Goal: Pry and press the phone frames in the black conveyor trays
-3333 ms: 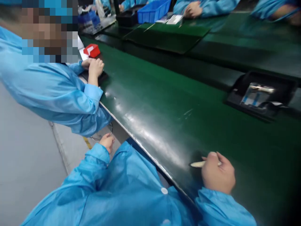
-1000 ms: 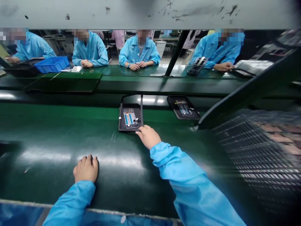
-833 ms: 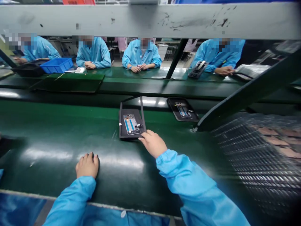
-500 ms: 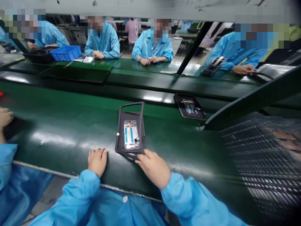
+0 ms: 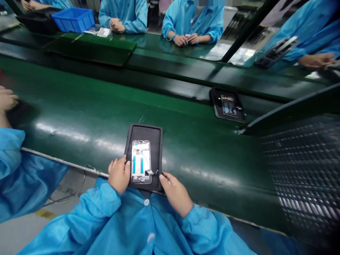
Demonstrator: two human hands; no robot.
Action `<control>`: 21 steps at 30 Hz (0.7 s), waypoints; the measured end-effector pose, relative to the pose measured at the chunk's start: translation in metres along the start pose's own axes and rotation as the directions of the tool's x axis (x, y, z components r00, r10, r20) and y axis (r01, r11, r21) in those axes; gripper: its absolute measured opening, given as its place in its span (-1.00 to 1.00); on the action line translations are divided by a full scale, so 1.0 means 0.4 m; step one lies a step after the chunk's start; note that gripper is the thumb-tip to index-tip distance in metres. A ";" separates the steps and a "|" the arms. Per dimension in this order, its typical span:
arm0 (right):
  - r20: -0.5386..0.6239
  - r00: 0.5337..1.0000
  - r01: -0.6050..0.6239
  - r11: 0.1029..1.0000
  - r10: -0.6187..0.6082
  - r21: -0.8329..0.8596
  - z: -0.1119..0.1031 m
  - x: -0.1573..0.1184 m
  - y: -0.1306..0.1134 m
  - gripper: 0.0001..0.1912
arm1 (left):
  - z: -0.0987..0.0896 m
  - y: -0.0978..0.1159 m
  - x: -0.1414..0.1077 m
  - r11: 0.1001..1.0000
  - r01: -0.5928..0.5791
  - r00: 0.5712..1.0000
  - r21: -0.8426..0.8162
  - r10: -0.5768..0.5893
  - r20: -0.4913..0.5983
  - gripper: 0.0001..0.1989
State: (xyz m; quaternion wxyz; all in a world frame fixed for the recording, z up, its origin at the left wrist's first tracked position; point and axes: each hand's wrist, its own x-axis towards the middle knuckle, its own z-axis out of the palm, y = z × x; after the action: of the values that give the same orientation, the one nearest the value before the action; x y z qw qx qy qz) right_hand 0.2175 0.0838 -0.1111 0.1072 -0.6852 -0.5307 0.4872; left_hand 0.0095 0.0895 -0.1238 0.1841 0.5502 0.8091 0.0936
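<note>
A black tray (image 5: pixel 145 131) with a raised rim lies at the near edge of the green bench. Inside it rests an opened phone body (image 5: pixel 137 166), silver-white with two blue strips and a small loose flex cable near its lower right. My left hand (image 5: pixel 119 174) is closed at the tray's left rim, thumb by the phone's side. At the lower right corner, my right hand (image 5: pixel 176 194) pinches the rim with the thumb on top; its other fingers are partly hidden.
Another black tray with a phone body (image 5: pixel 228 106) sits farther right on the bench (image 5: pixel 87 109). A mesh panel (image 5: pixel 302 170) and a slanted green beam stand at right. Opposite are a blue bin (image 5: pixel 73 20) and several people in blue coats. A neighbour's hand (image 5: pixel 7 99) rests at left.
The tray with the phone body has come towards me to the bench edge, held by my right hand. My left hand has moved right, from the bare bench onto the tray's left rim. The view has tilted down.
</note>
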 end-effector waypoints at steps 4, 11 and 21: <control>0.068 0.998 -0.004 1.000 0.004 0.005 0.030 0.007 -0.027 -0.60 | -0.020 0.007 0.074 0.996 -0.027 0.999 -0.084 0.025 -0.027 -0.59; 0.234 0.972 0.050 0.998 -0.039 -0.044 0.135 -0.014 -0.098 -0.73 | -0.090 -0.009 0.217 0.984 -0.014 0.989 -0.176 -0.012 -0.146 -0.58; 0.123 0.938 0.336 0.935 -0.323 -0.111 -0.030 0.124 -0.222 -0.48 | -0.074 -0.040 -0.012 0.861 -0.491 0.848 0.136 0.508 -0.152 -0.64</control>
State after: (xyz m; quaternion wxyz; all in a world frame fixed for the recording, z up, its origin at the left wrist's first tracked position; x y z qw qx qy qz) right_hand 0.1697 0.1662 -0.0738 0.1149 -0.5660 -0.6735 0.4613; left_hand -0.0145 0.0803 -0.1014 0.0529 0.7386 0.6550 0.1508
